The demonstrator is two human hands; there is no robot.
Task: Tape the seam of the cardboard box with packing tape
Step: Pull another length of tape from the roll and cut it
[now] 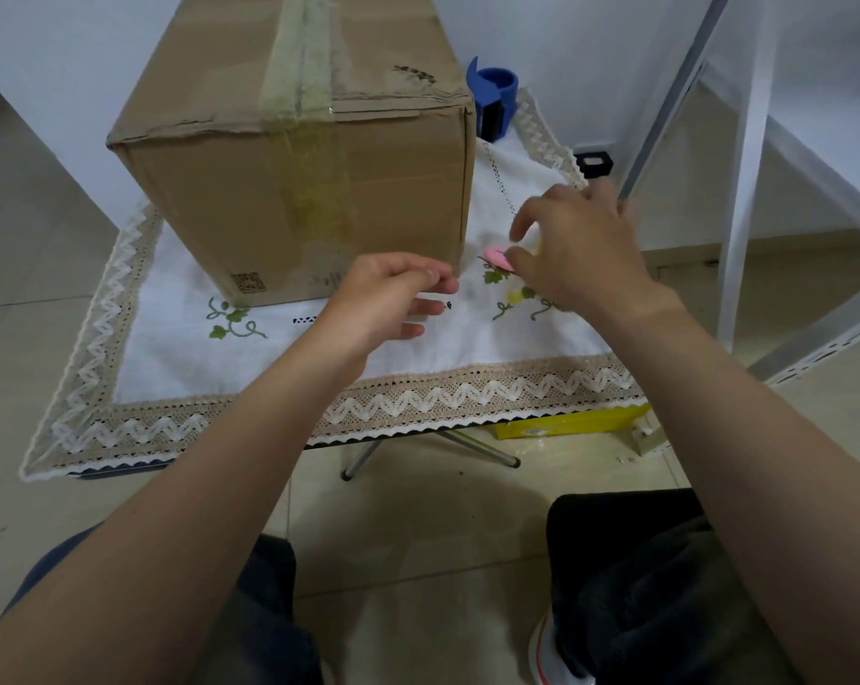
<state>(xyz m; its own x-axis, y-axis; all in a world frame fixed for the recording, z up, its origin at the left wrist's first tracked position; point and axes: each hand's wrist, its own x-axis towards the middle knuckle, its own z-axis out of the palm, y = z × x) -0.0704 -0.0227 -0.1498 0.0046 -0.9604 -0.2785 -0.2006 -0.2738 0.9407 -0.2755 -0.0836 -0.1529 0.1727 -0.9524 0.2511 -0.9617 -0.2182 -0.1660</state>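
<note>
Box [299, 190] fills the counter's [418, 402] far left; dispenser [494, 103] blocks the far right corner; near edge lies open

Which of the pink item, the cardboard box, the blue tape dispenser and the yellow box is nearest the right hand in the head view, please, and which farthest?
From the right hand:
1. Pink item, at its fingertips.
2. Cardboard box, to its left.
3. Blue tape dispenser, behind the box's corner.
4. Yellow box, below the table edge.
</note>
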